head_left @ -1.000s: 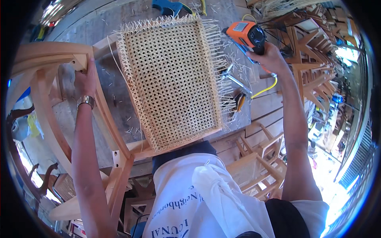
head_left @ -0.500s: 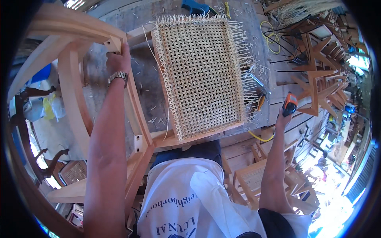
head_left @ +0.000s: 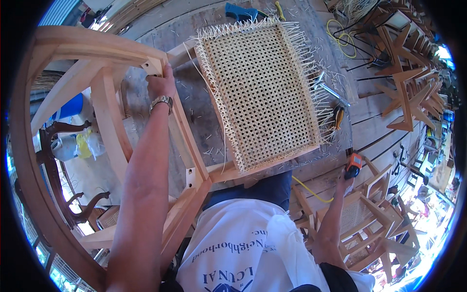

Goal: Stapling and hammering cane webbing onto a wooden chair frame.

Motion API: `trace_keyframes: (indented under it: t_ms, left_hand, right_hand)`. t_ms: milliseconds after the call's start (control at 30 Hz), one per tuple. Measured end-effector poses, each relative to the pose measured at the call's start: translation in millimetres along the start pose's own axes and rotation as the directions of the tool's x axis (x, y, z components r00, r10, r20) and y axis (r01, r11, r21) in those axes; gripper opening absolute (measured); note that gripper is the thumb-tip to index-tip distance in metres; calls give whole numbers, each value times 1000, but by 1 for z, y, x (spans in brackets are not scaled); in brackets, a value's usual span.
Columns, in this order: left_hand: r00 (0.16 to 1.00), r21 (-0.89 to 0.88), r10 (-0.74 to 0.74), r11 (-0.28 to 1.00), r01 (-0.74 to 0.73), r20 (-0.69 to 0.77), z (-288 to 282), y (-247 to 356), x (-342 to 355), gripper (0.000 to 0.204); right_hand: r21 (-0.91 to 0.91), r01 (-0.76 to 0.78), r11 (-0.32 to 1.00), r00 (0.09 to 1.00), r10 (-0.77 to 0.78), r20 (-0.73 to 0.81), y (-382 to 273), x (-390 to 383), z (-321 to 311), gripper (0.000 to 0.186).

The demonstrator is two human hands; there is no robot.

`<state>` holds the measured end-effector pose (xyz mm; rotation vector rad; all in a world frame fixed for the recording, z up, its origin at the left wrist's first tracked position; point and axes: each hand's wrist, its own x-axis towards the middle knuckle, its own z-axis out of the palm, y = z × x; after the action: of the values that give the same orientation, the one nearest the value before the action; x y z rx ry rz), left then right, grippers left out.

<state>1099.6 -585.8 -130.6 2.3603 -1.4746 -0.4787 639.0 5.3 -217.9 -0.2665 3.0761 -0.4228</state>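
Observation:
My left hand (head_left: pixel 160 85) grips the light wooden chair frame (head_left: pixel 180 117) near a corner block, left of a woven cane seat panel (head_left: pixel 260 92). The panel has frayed strand ends along its top and right edges and rests on the frame over the worktable (head_left: pixel 199 136). Down at my right, beside the table's lower right corner, my right hand (head_left: pixel 346 181) is closed on an orange and black staple gun (head_left: pixel 353 164) with a yellow hose (head_left: pixel 311 191) near it.
A blue tool (head_left: pixel 241 12) lies beyond the panel, a metal tool (head_left: pixel 333 95) and a yellow-handled one (head_left: pixel 338 117) beside it. Stacked wooden chair parts (head_left: pixel 406 97) fill the right, chairs (head_left: pixel 360 219) the lower right. A blue container (head_left: pixel 68 107) and dark carved legs (head_left: pixel 51 141) stand left.
My right hand has swung the staple gun from above the table's right side down beside its lower corner. My left hand stays on the frame; the whole view has shifted slightly.

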Motion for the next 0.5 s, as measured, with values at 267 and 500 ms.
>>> trace_keyframes:
  t_ms: [267, 500]
  left_hand:
    - [999, -35, -2, 999, 3, 40, 0, -3, 3, 85]
    - [1000, 15, 0, 1000, 0, -5, 3, 1, 2, 87]
  right_hand:
    - [76, -19, 997, 999, 17, 34, 95, -49, -21, 42]
    - [221, -322, 920, 945, 301, 125, 124, -146, -19, 42]
